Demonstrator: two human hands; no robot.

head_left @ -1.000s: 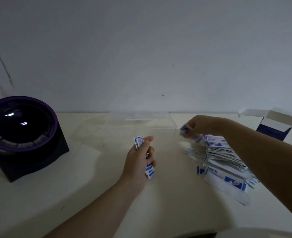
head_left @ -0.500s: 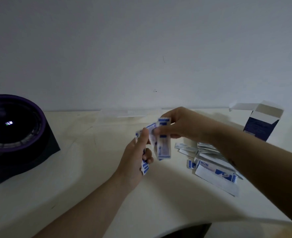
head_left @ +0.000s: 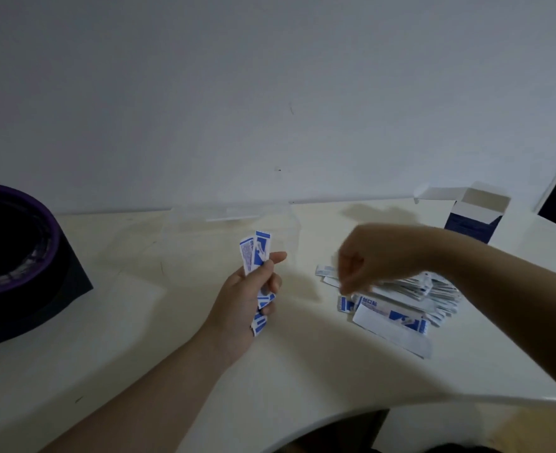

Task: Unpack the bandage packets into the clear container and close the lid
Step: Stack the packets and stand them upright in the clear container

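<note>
While the left hand (head_left: 244, 299) grips several packets (head_left: 257, 251) upright, just before the container (head_left: 231, 217), the blurred right hand (head_left: 371, 259) hangs over the pile (head_left: 401, 300); whether it grasps anything cannot be told.

**Right hand back at the pile after a hand-over to the left hand.**
Half a second ago the right hand (head_left: 371, 256) met the left hand (head_left: 247, 299) over mid-table and pressed one long packet against the held packets (head_left: 257, 251). It has now released that packet and swung back to the right, motion-blurred, fingers pointing down over the left end of the pile of packets (head_left: 410, 295), where it also was a second ago. The fan gripped by the left hand now stands taller above the thumb than a second ago. Whether the right hand grips anything cannot be told.
</note>
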